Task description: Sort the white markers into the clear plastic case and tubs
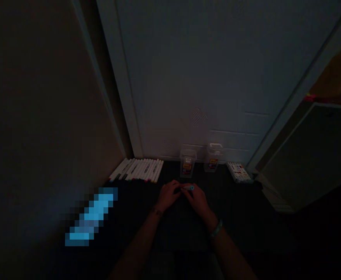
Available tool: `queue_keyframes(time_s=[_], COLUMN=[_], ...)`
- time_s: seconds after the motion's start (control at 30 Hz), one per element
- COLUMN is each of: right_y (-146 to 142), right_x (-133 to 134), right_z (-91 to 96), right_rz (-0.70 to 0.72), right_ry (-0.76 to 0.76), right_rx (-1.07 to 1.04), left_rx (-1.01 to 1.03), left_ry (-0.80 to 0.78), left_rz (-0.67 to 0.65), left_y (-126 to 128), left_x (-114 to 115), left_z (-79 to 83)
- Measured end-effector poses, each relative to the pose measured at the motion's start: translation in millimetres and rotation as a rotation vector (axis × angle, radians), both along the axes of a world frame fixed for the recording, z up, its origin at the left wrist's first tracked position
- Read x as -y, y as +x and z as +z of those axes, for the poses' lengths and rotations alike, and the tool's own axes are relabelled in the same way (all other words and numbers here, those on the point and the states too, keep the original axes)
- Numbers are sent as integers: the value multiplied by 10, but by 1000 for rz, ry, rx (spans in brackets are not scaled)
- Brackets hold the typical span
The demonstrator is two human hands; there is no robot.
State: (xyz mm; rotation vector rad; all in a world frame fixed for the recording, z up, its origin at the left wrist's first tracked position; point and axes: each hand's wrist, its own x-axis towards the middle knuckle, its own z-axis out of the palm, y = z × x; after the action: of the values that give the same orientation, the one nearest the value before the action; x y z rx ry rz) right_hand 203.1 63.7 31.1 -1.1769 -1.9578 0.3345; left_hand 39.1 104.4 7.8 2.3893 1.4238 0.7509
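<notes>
Observed from where I stand, light poor: a marker, pale with a blue end, sits between the two hands, just above or on the dark worktop; which, I cannot tell. The right hand has its fingers closed on the barrel. The left hand has its fingertips gathered at the marker's other end; whether they grip or merely touch cannot be determined. Assessment: the marker should prove light and stiff, smooth enough to roll or slip, and not readily broken. Recommended hold: thumb and fingers around mid-barrel, clear of the ends. Also noted: a row of markers at left, two clear containers behind, a marker pack at right.
</notes>
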Motion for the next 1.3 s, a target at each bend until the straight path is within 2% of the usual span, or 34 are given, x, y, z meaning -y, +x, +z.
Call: queue_keyframes(time_s=[0.73, 1.07, 1.3], right_y=[15, 0, 0], right_x=[-36, -8, 13], right_z=[-72, 11, 37], right_rz=[-48, 0, 16], right_ry=[-35, -10, 15], right_rx=[-31, 41, 11], left_rx=[-16, -12, -19], left_ry=[-50, -76, -74], left_rz=[26, 28, 17], left_y=[18, 21, 17], left_x=[23, 19, 28], left_z=[49, 66, 78])
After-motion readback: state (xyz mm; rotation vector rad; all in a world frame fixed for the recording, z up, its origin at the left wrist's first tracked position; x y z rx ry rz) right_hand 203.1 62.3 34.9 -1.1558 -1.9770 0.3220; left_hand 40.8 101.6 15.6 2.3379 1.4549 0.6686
